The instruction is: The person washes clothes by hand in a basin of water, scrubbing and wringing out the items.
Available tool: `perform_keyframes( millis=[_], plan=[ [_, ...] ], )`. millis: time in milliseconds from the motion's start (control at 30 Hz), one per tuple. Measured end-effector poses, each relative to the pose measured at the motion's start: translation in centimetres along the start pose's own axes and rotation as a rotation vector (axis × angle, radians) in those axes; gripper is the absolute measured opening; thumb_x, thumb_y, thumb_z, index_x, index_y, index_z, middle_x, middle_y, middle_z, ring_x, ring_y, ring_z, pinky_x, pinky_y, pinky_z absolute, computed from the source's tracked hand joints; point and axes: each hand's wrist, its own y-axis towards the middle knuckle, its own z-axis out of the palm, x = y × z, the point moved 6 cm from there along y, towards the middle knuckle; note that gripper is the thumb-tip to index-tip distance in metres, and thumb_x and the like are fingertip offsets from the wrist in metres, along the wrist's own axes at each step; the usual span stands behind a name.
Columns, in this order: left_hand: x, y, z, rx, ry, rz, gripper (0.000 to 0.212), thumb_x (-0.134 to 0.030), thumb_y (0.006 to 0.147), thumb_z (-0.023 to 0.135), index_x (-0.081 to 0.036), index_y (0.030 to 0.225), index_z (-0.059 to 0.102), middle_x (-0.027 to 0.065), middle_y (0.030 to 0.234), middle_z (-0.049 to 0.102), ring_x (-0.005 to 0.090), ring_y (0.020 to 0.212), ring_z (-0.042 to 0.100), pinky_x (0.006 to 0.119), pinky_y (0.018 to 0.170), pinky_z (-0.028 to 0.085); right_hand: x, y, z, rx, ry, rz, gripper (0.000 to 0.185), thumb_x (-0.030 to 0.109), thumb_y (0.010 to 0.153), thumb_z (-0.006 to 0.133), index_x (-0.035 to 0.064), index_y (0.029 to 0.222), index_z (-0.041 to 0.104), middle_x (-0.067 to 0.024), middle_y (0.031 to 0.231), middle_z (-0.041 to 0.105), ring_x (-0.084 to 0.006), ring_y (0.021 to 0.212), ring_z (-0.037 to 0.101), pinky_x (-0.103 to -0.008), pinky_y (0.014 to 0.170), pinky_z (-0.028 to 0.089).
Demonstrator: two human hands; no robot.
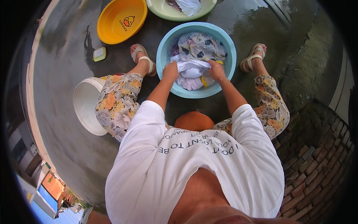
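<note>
Between my feet stands a light blue plastic basin (196,94) with wet clothes in it. My left hand (171,70) grips one end of a white cloth (193,66), low inside the basin's left side. The other end is in my right hand (216,70), so the cloth stretches between them. Beyond it lies a patterned garment (200,46) with dark dotted patches. Pale pink fabric (190,83) with a yellow part shows on the near side. The fingertips are partly hidden by the cloth and the basin's contents.
A yellow basin with a duck print (117,21) is at the far left, beside a pale green basin (181,19) holding clothes. A small soap box (99,54) sits on the wet concrete. A white bucket (88,107) lies left of my leg; brick paving (313,168) is at right.
</note>
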Motion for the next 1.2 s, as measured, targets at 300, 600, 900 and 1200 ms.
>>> perform_keyframes(
  millis=[300,600,900,1200],
  plan=[
    [-6.5,-7.4,-12.0,-0.074,0.12,0.33,0.021,-0.003,0.066,0.048,-0.004,0.087,0.051,0.0181,0.086,0.058,0.0353,0.083,0.056,0.042,0.069,0.045,2.2,-6.2,-9.6,-0.28,0.398,0.055,0.027,0.018,0.07,0.046,0.0045,0.091,0.056,-0.0166,0.079,0.059,-0.0287,0.075,0.057,-0.0348,0.067,0.044],
    [-10.8,-14.5,-29.5,-0.528,0.104,0.523,0.026,-0.003,0.068,0.044,-0.007,0.093,0.051,0.0164,0.088,0.058,0.034,0.081,0.056,0.039,0.069,0.044,16.3,-10.1,-25.7,-0.478,0.796,-0.342,0.016,0.014,0.072,0.053,0.0053,0.084,0.055,0.0005,0.066,0.051,-0.006,0.058,0.044,-0.0197,0.05,0.035],
    [-13.1,-24.6,-42.1,-1.015,-0.205,0.921,0.011,0.003,0.063,0.045,-0.002,0.072,0.05,0.0167,0.064,0.054,0.0336,0.065,0.054,0.037,0.057,0.042,25.9,-15.7,-34.8,-0.579,0.739,-0.792,0.018,0.013,0.077,0.051,0.0049,0.093,0.051,0.0022,0.074,0.051,-0.0046,0.067,0.047,-0.0178,0.057,0.037],
    [-9.2,-16.0,-38.4,-0.817,-0.265,0.858,0.026,-0.003,0.066,0.046,-0.004,0.092,0.049,0.0164,0.086,0.057,0.0293,0.077,0.056,0.034,0.068,0.044,24.5,-11.1,-31.6,-0.225,0.722,-0.649,0.02,0.016,0.076,0.053,0.0069,0.093,0.053,0.0008,0.074,0.053,-0.0051,0.067,0.048,-0.0195,0.059,0.038]
  ],
)
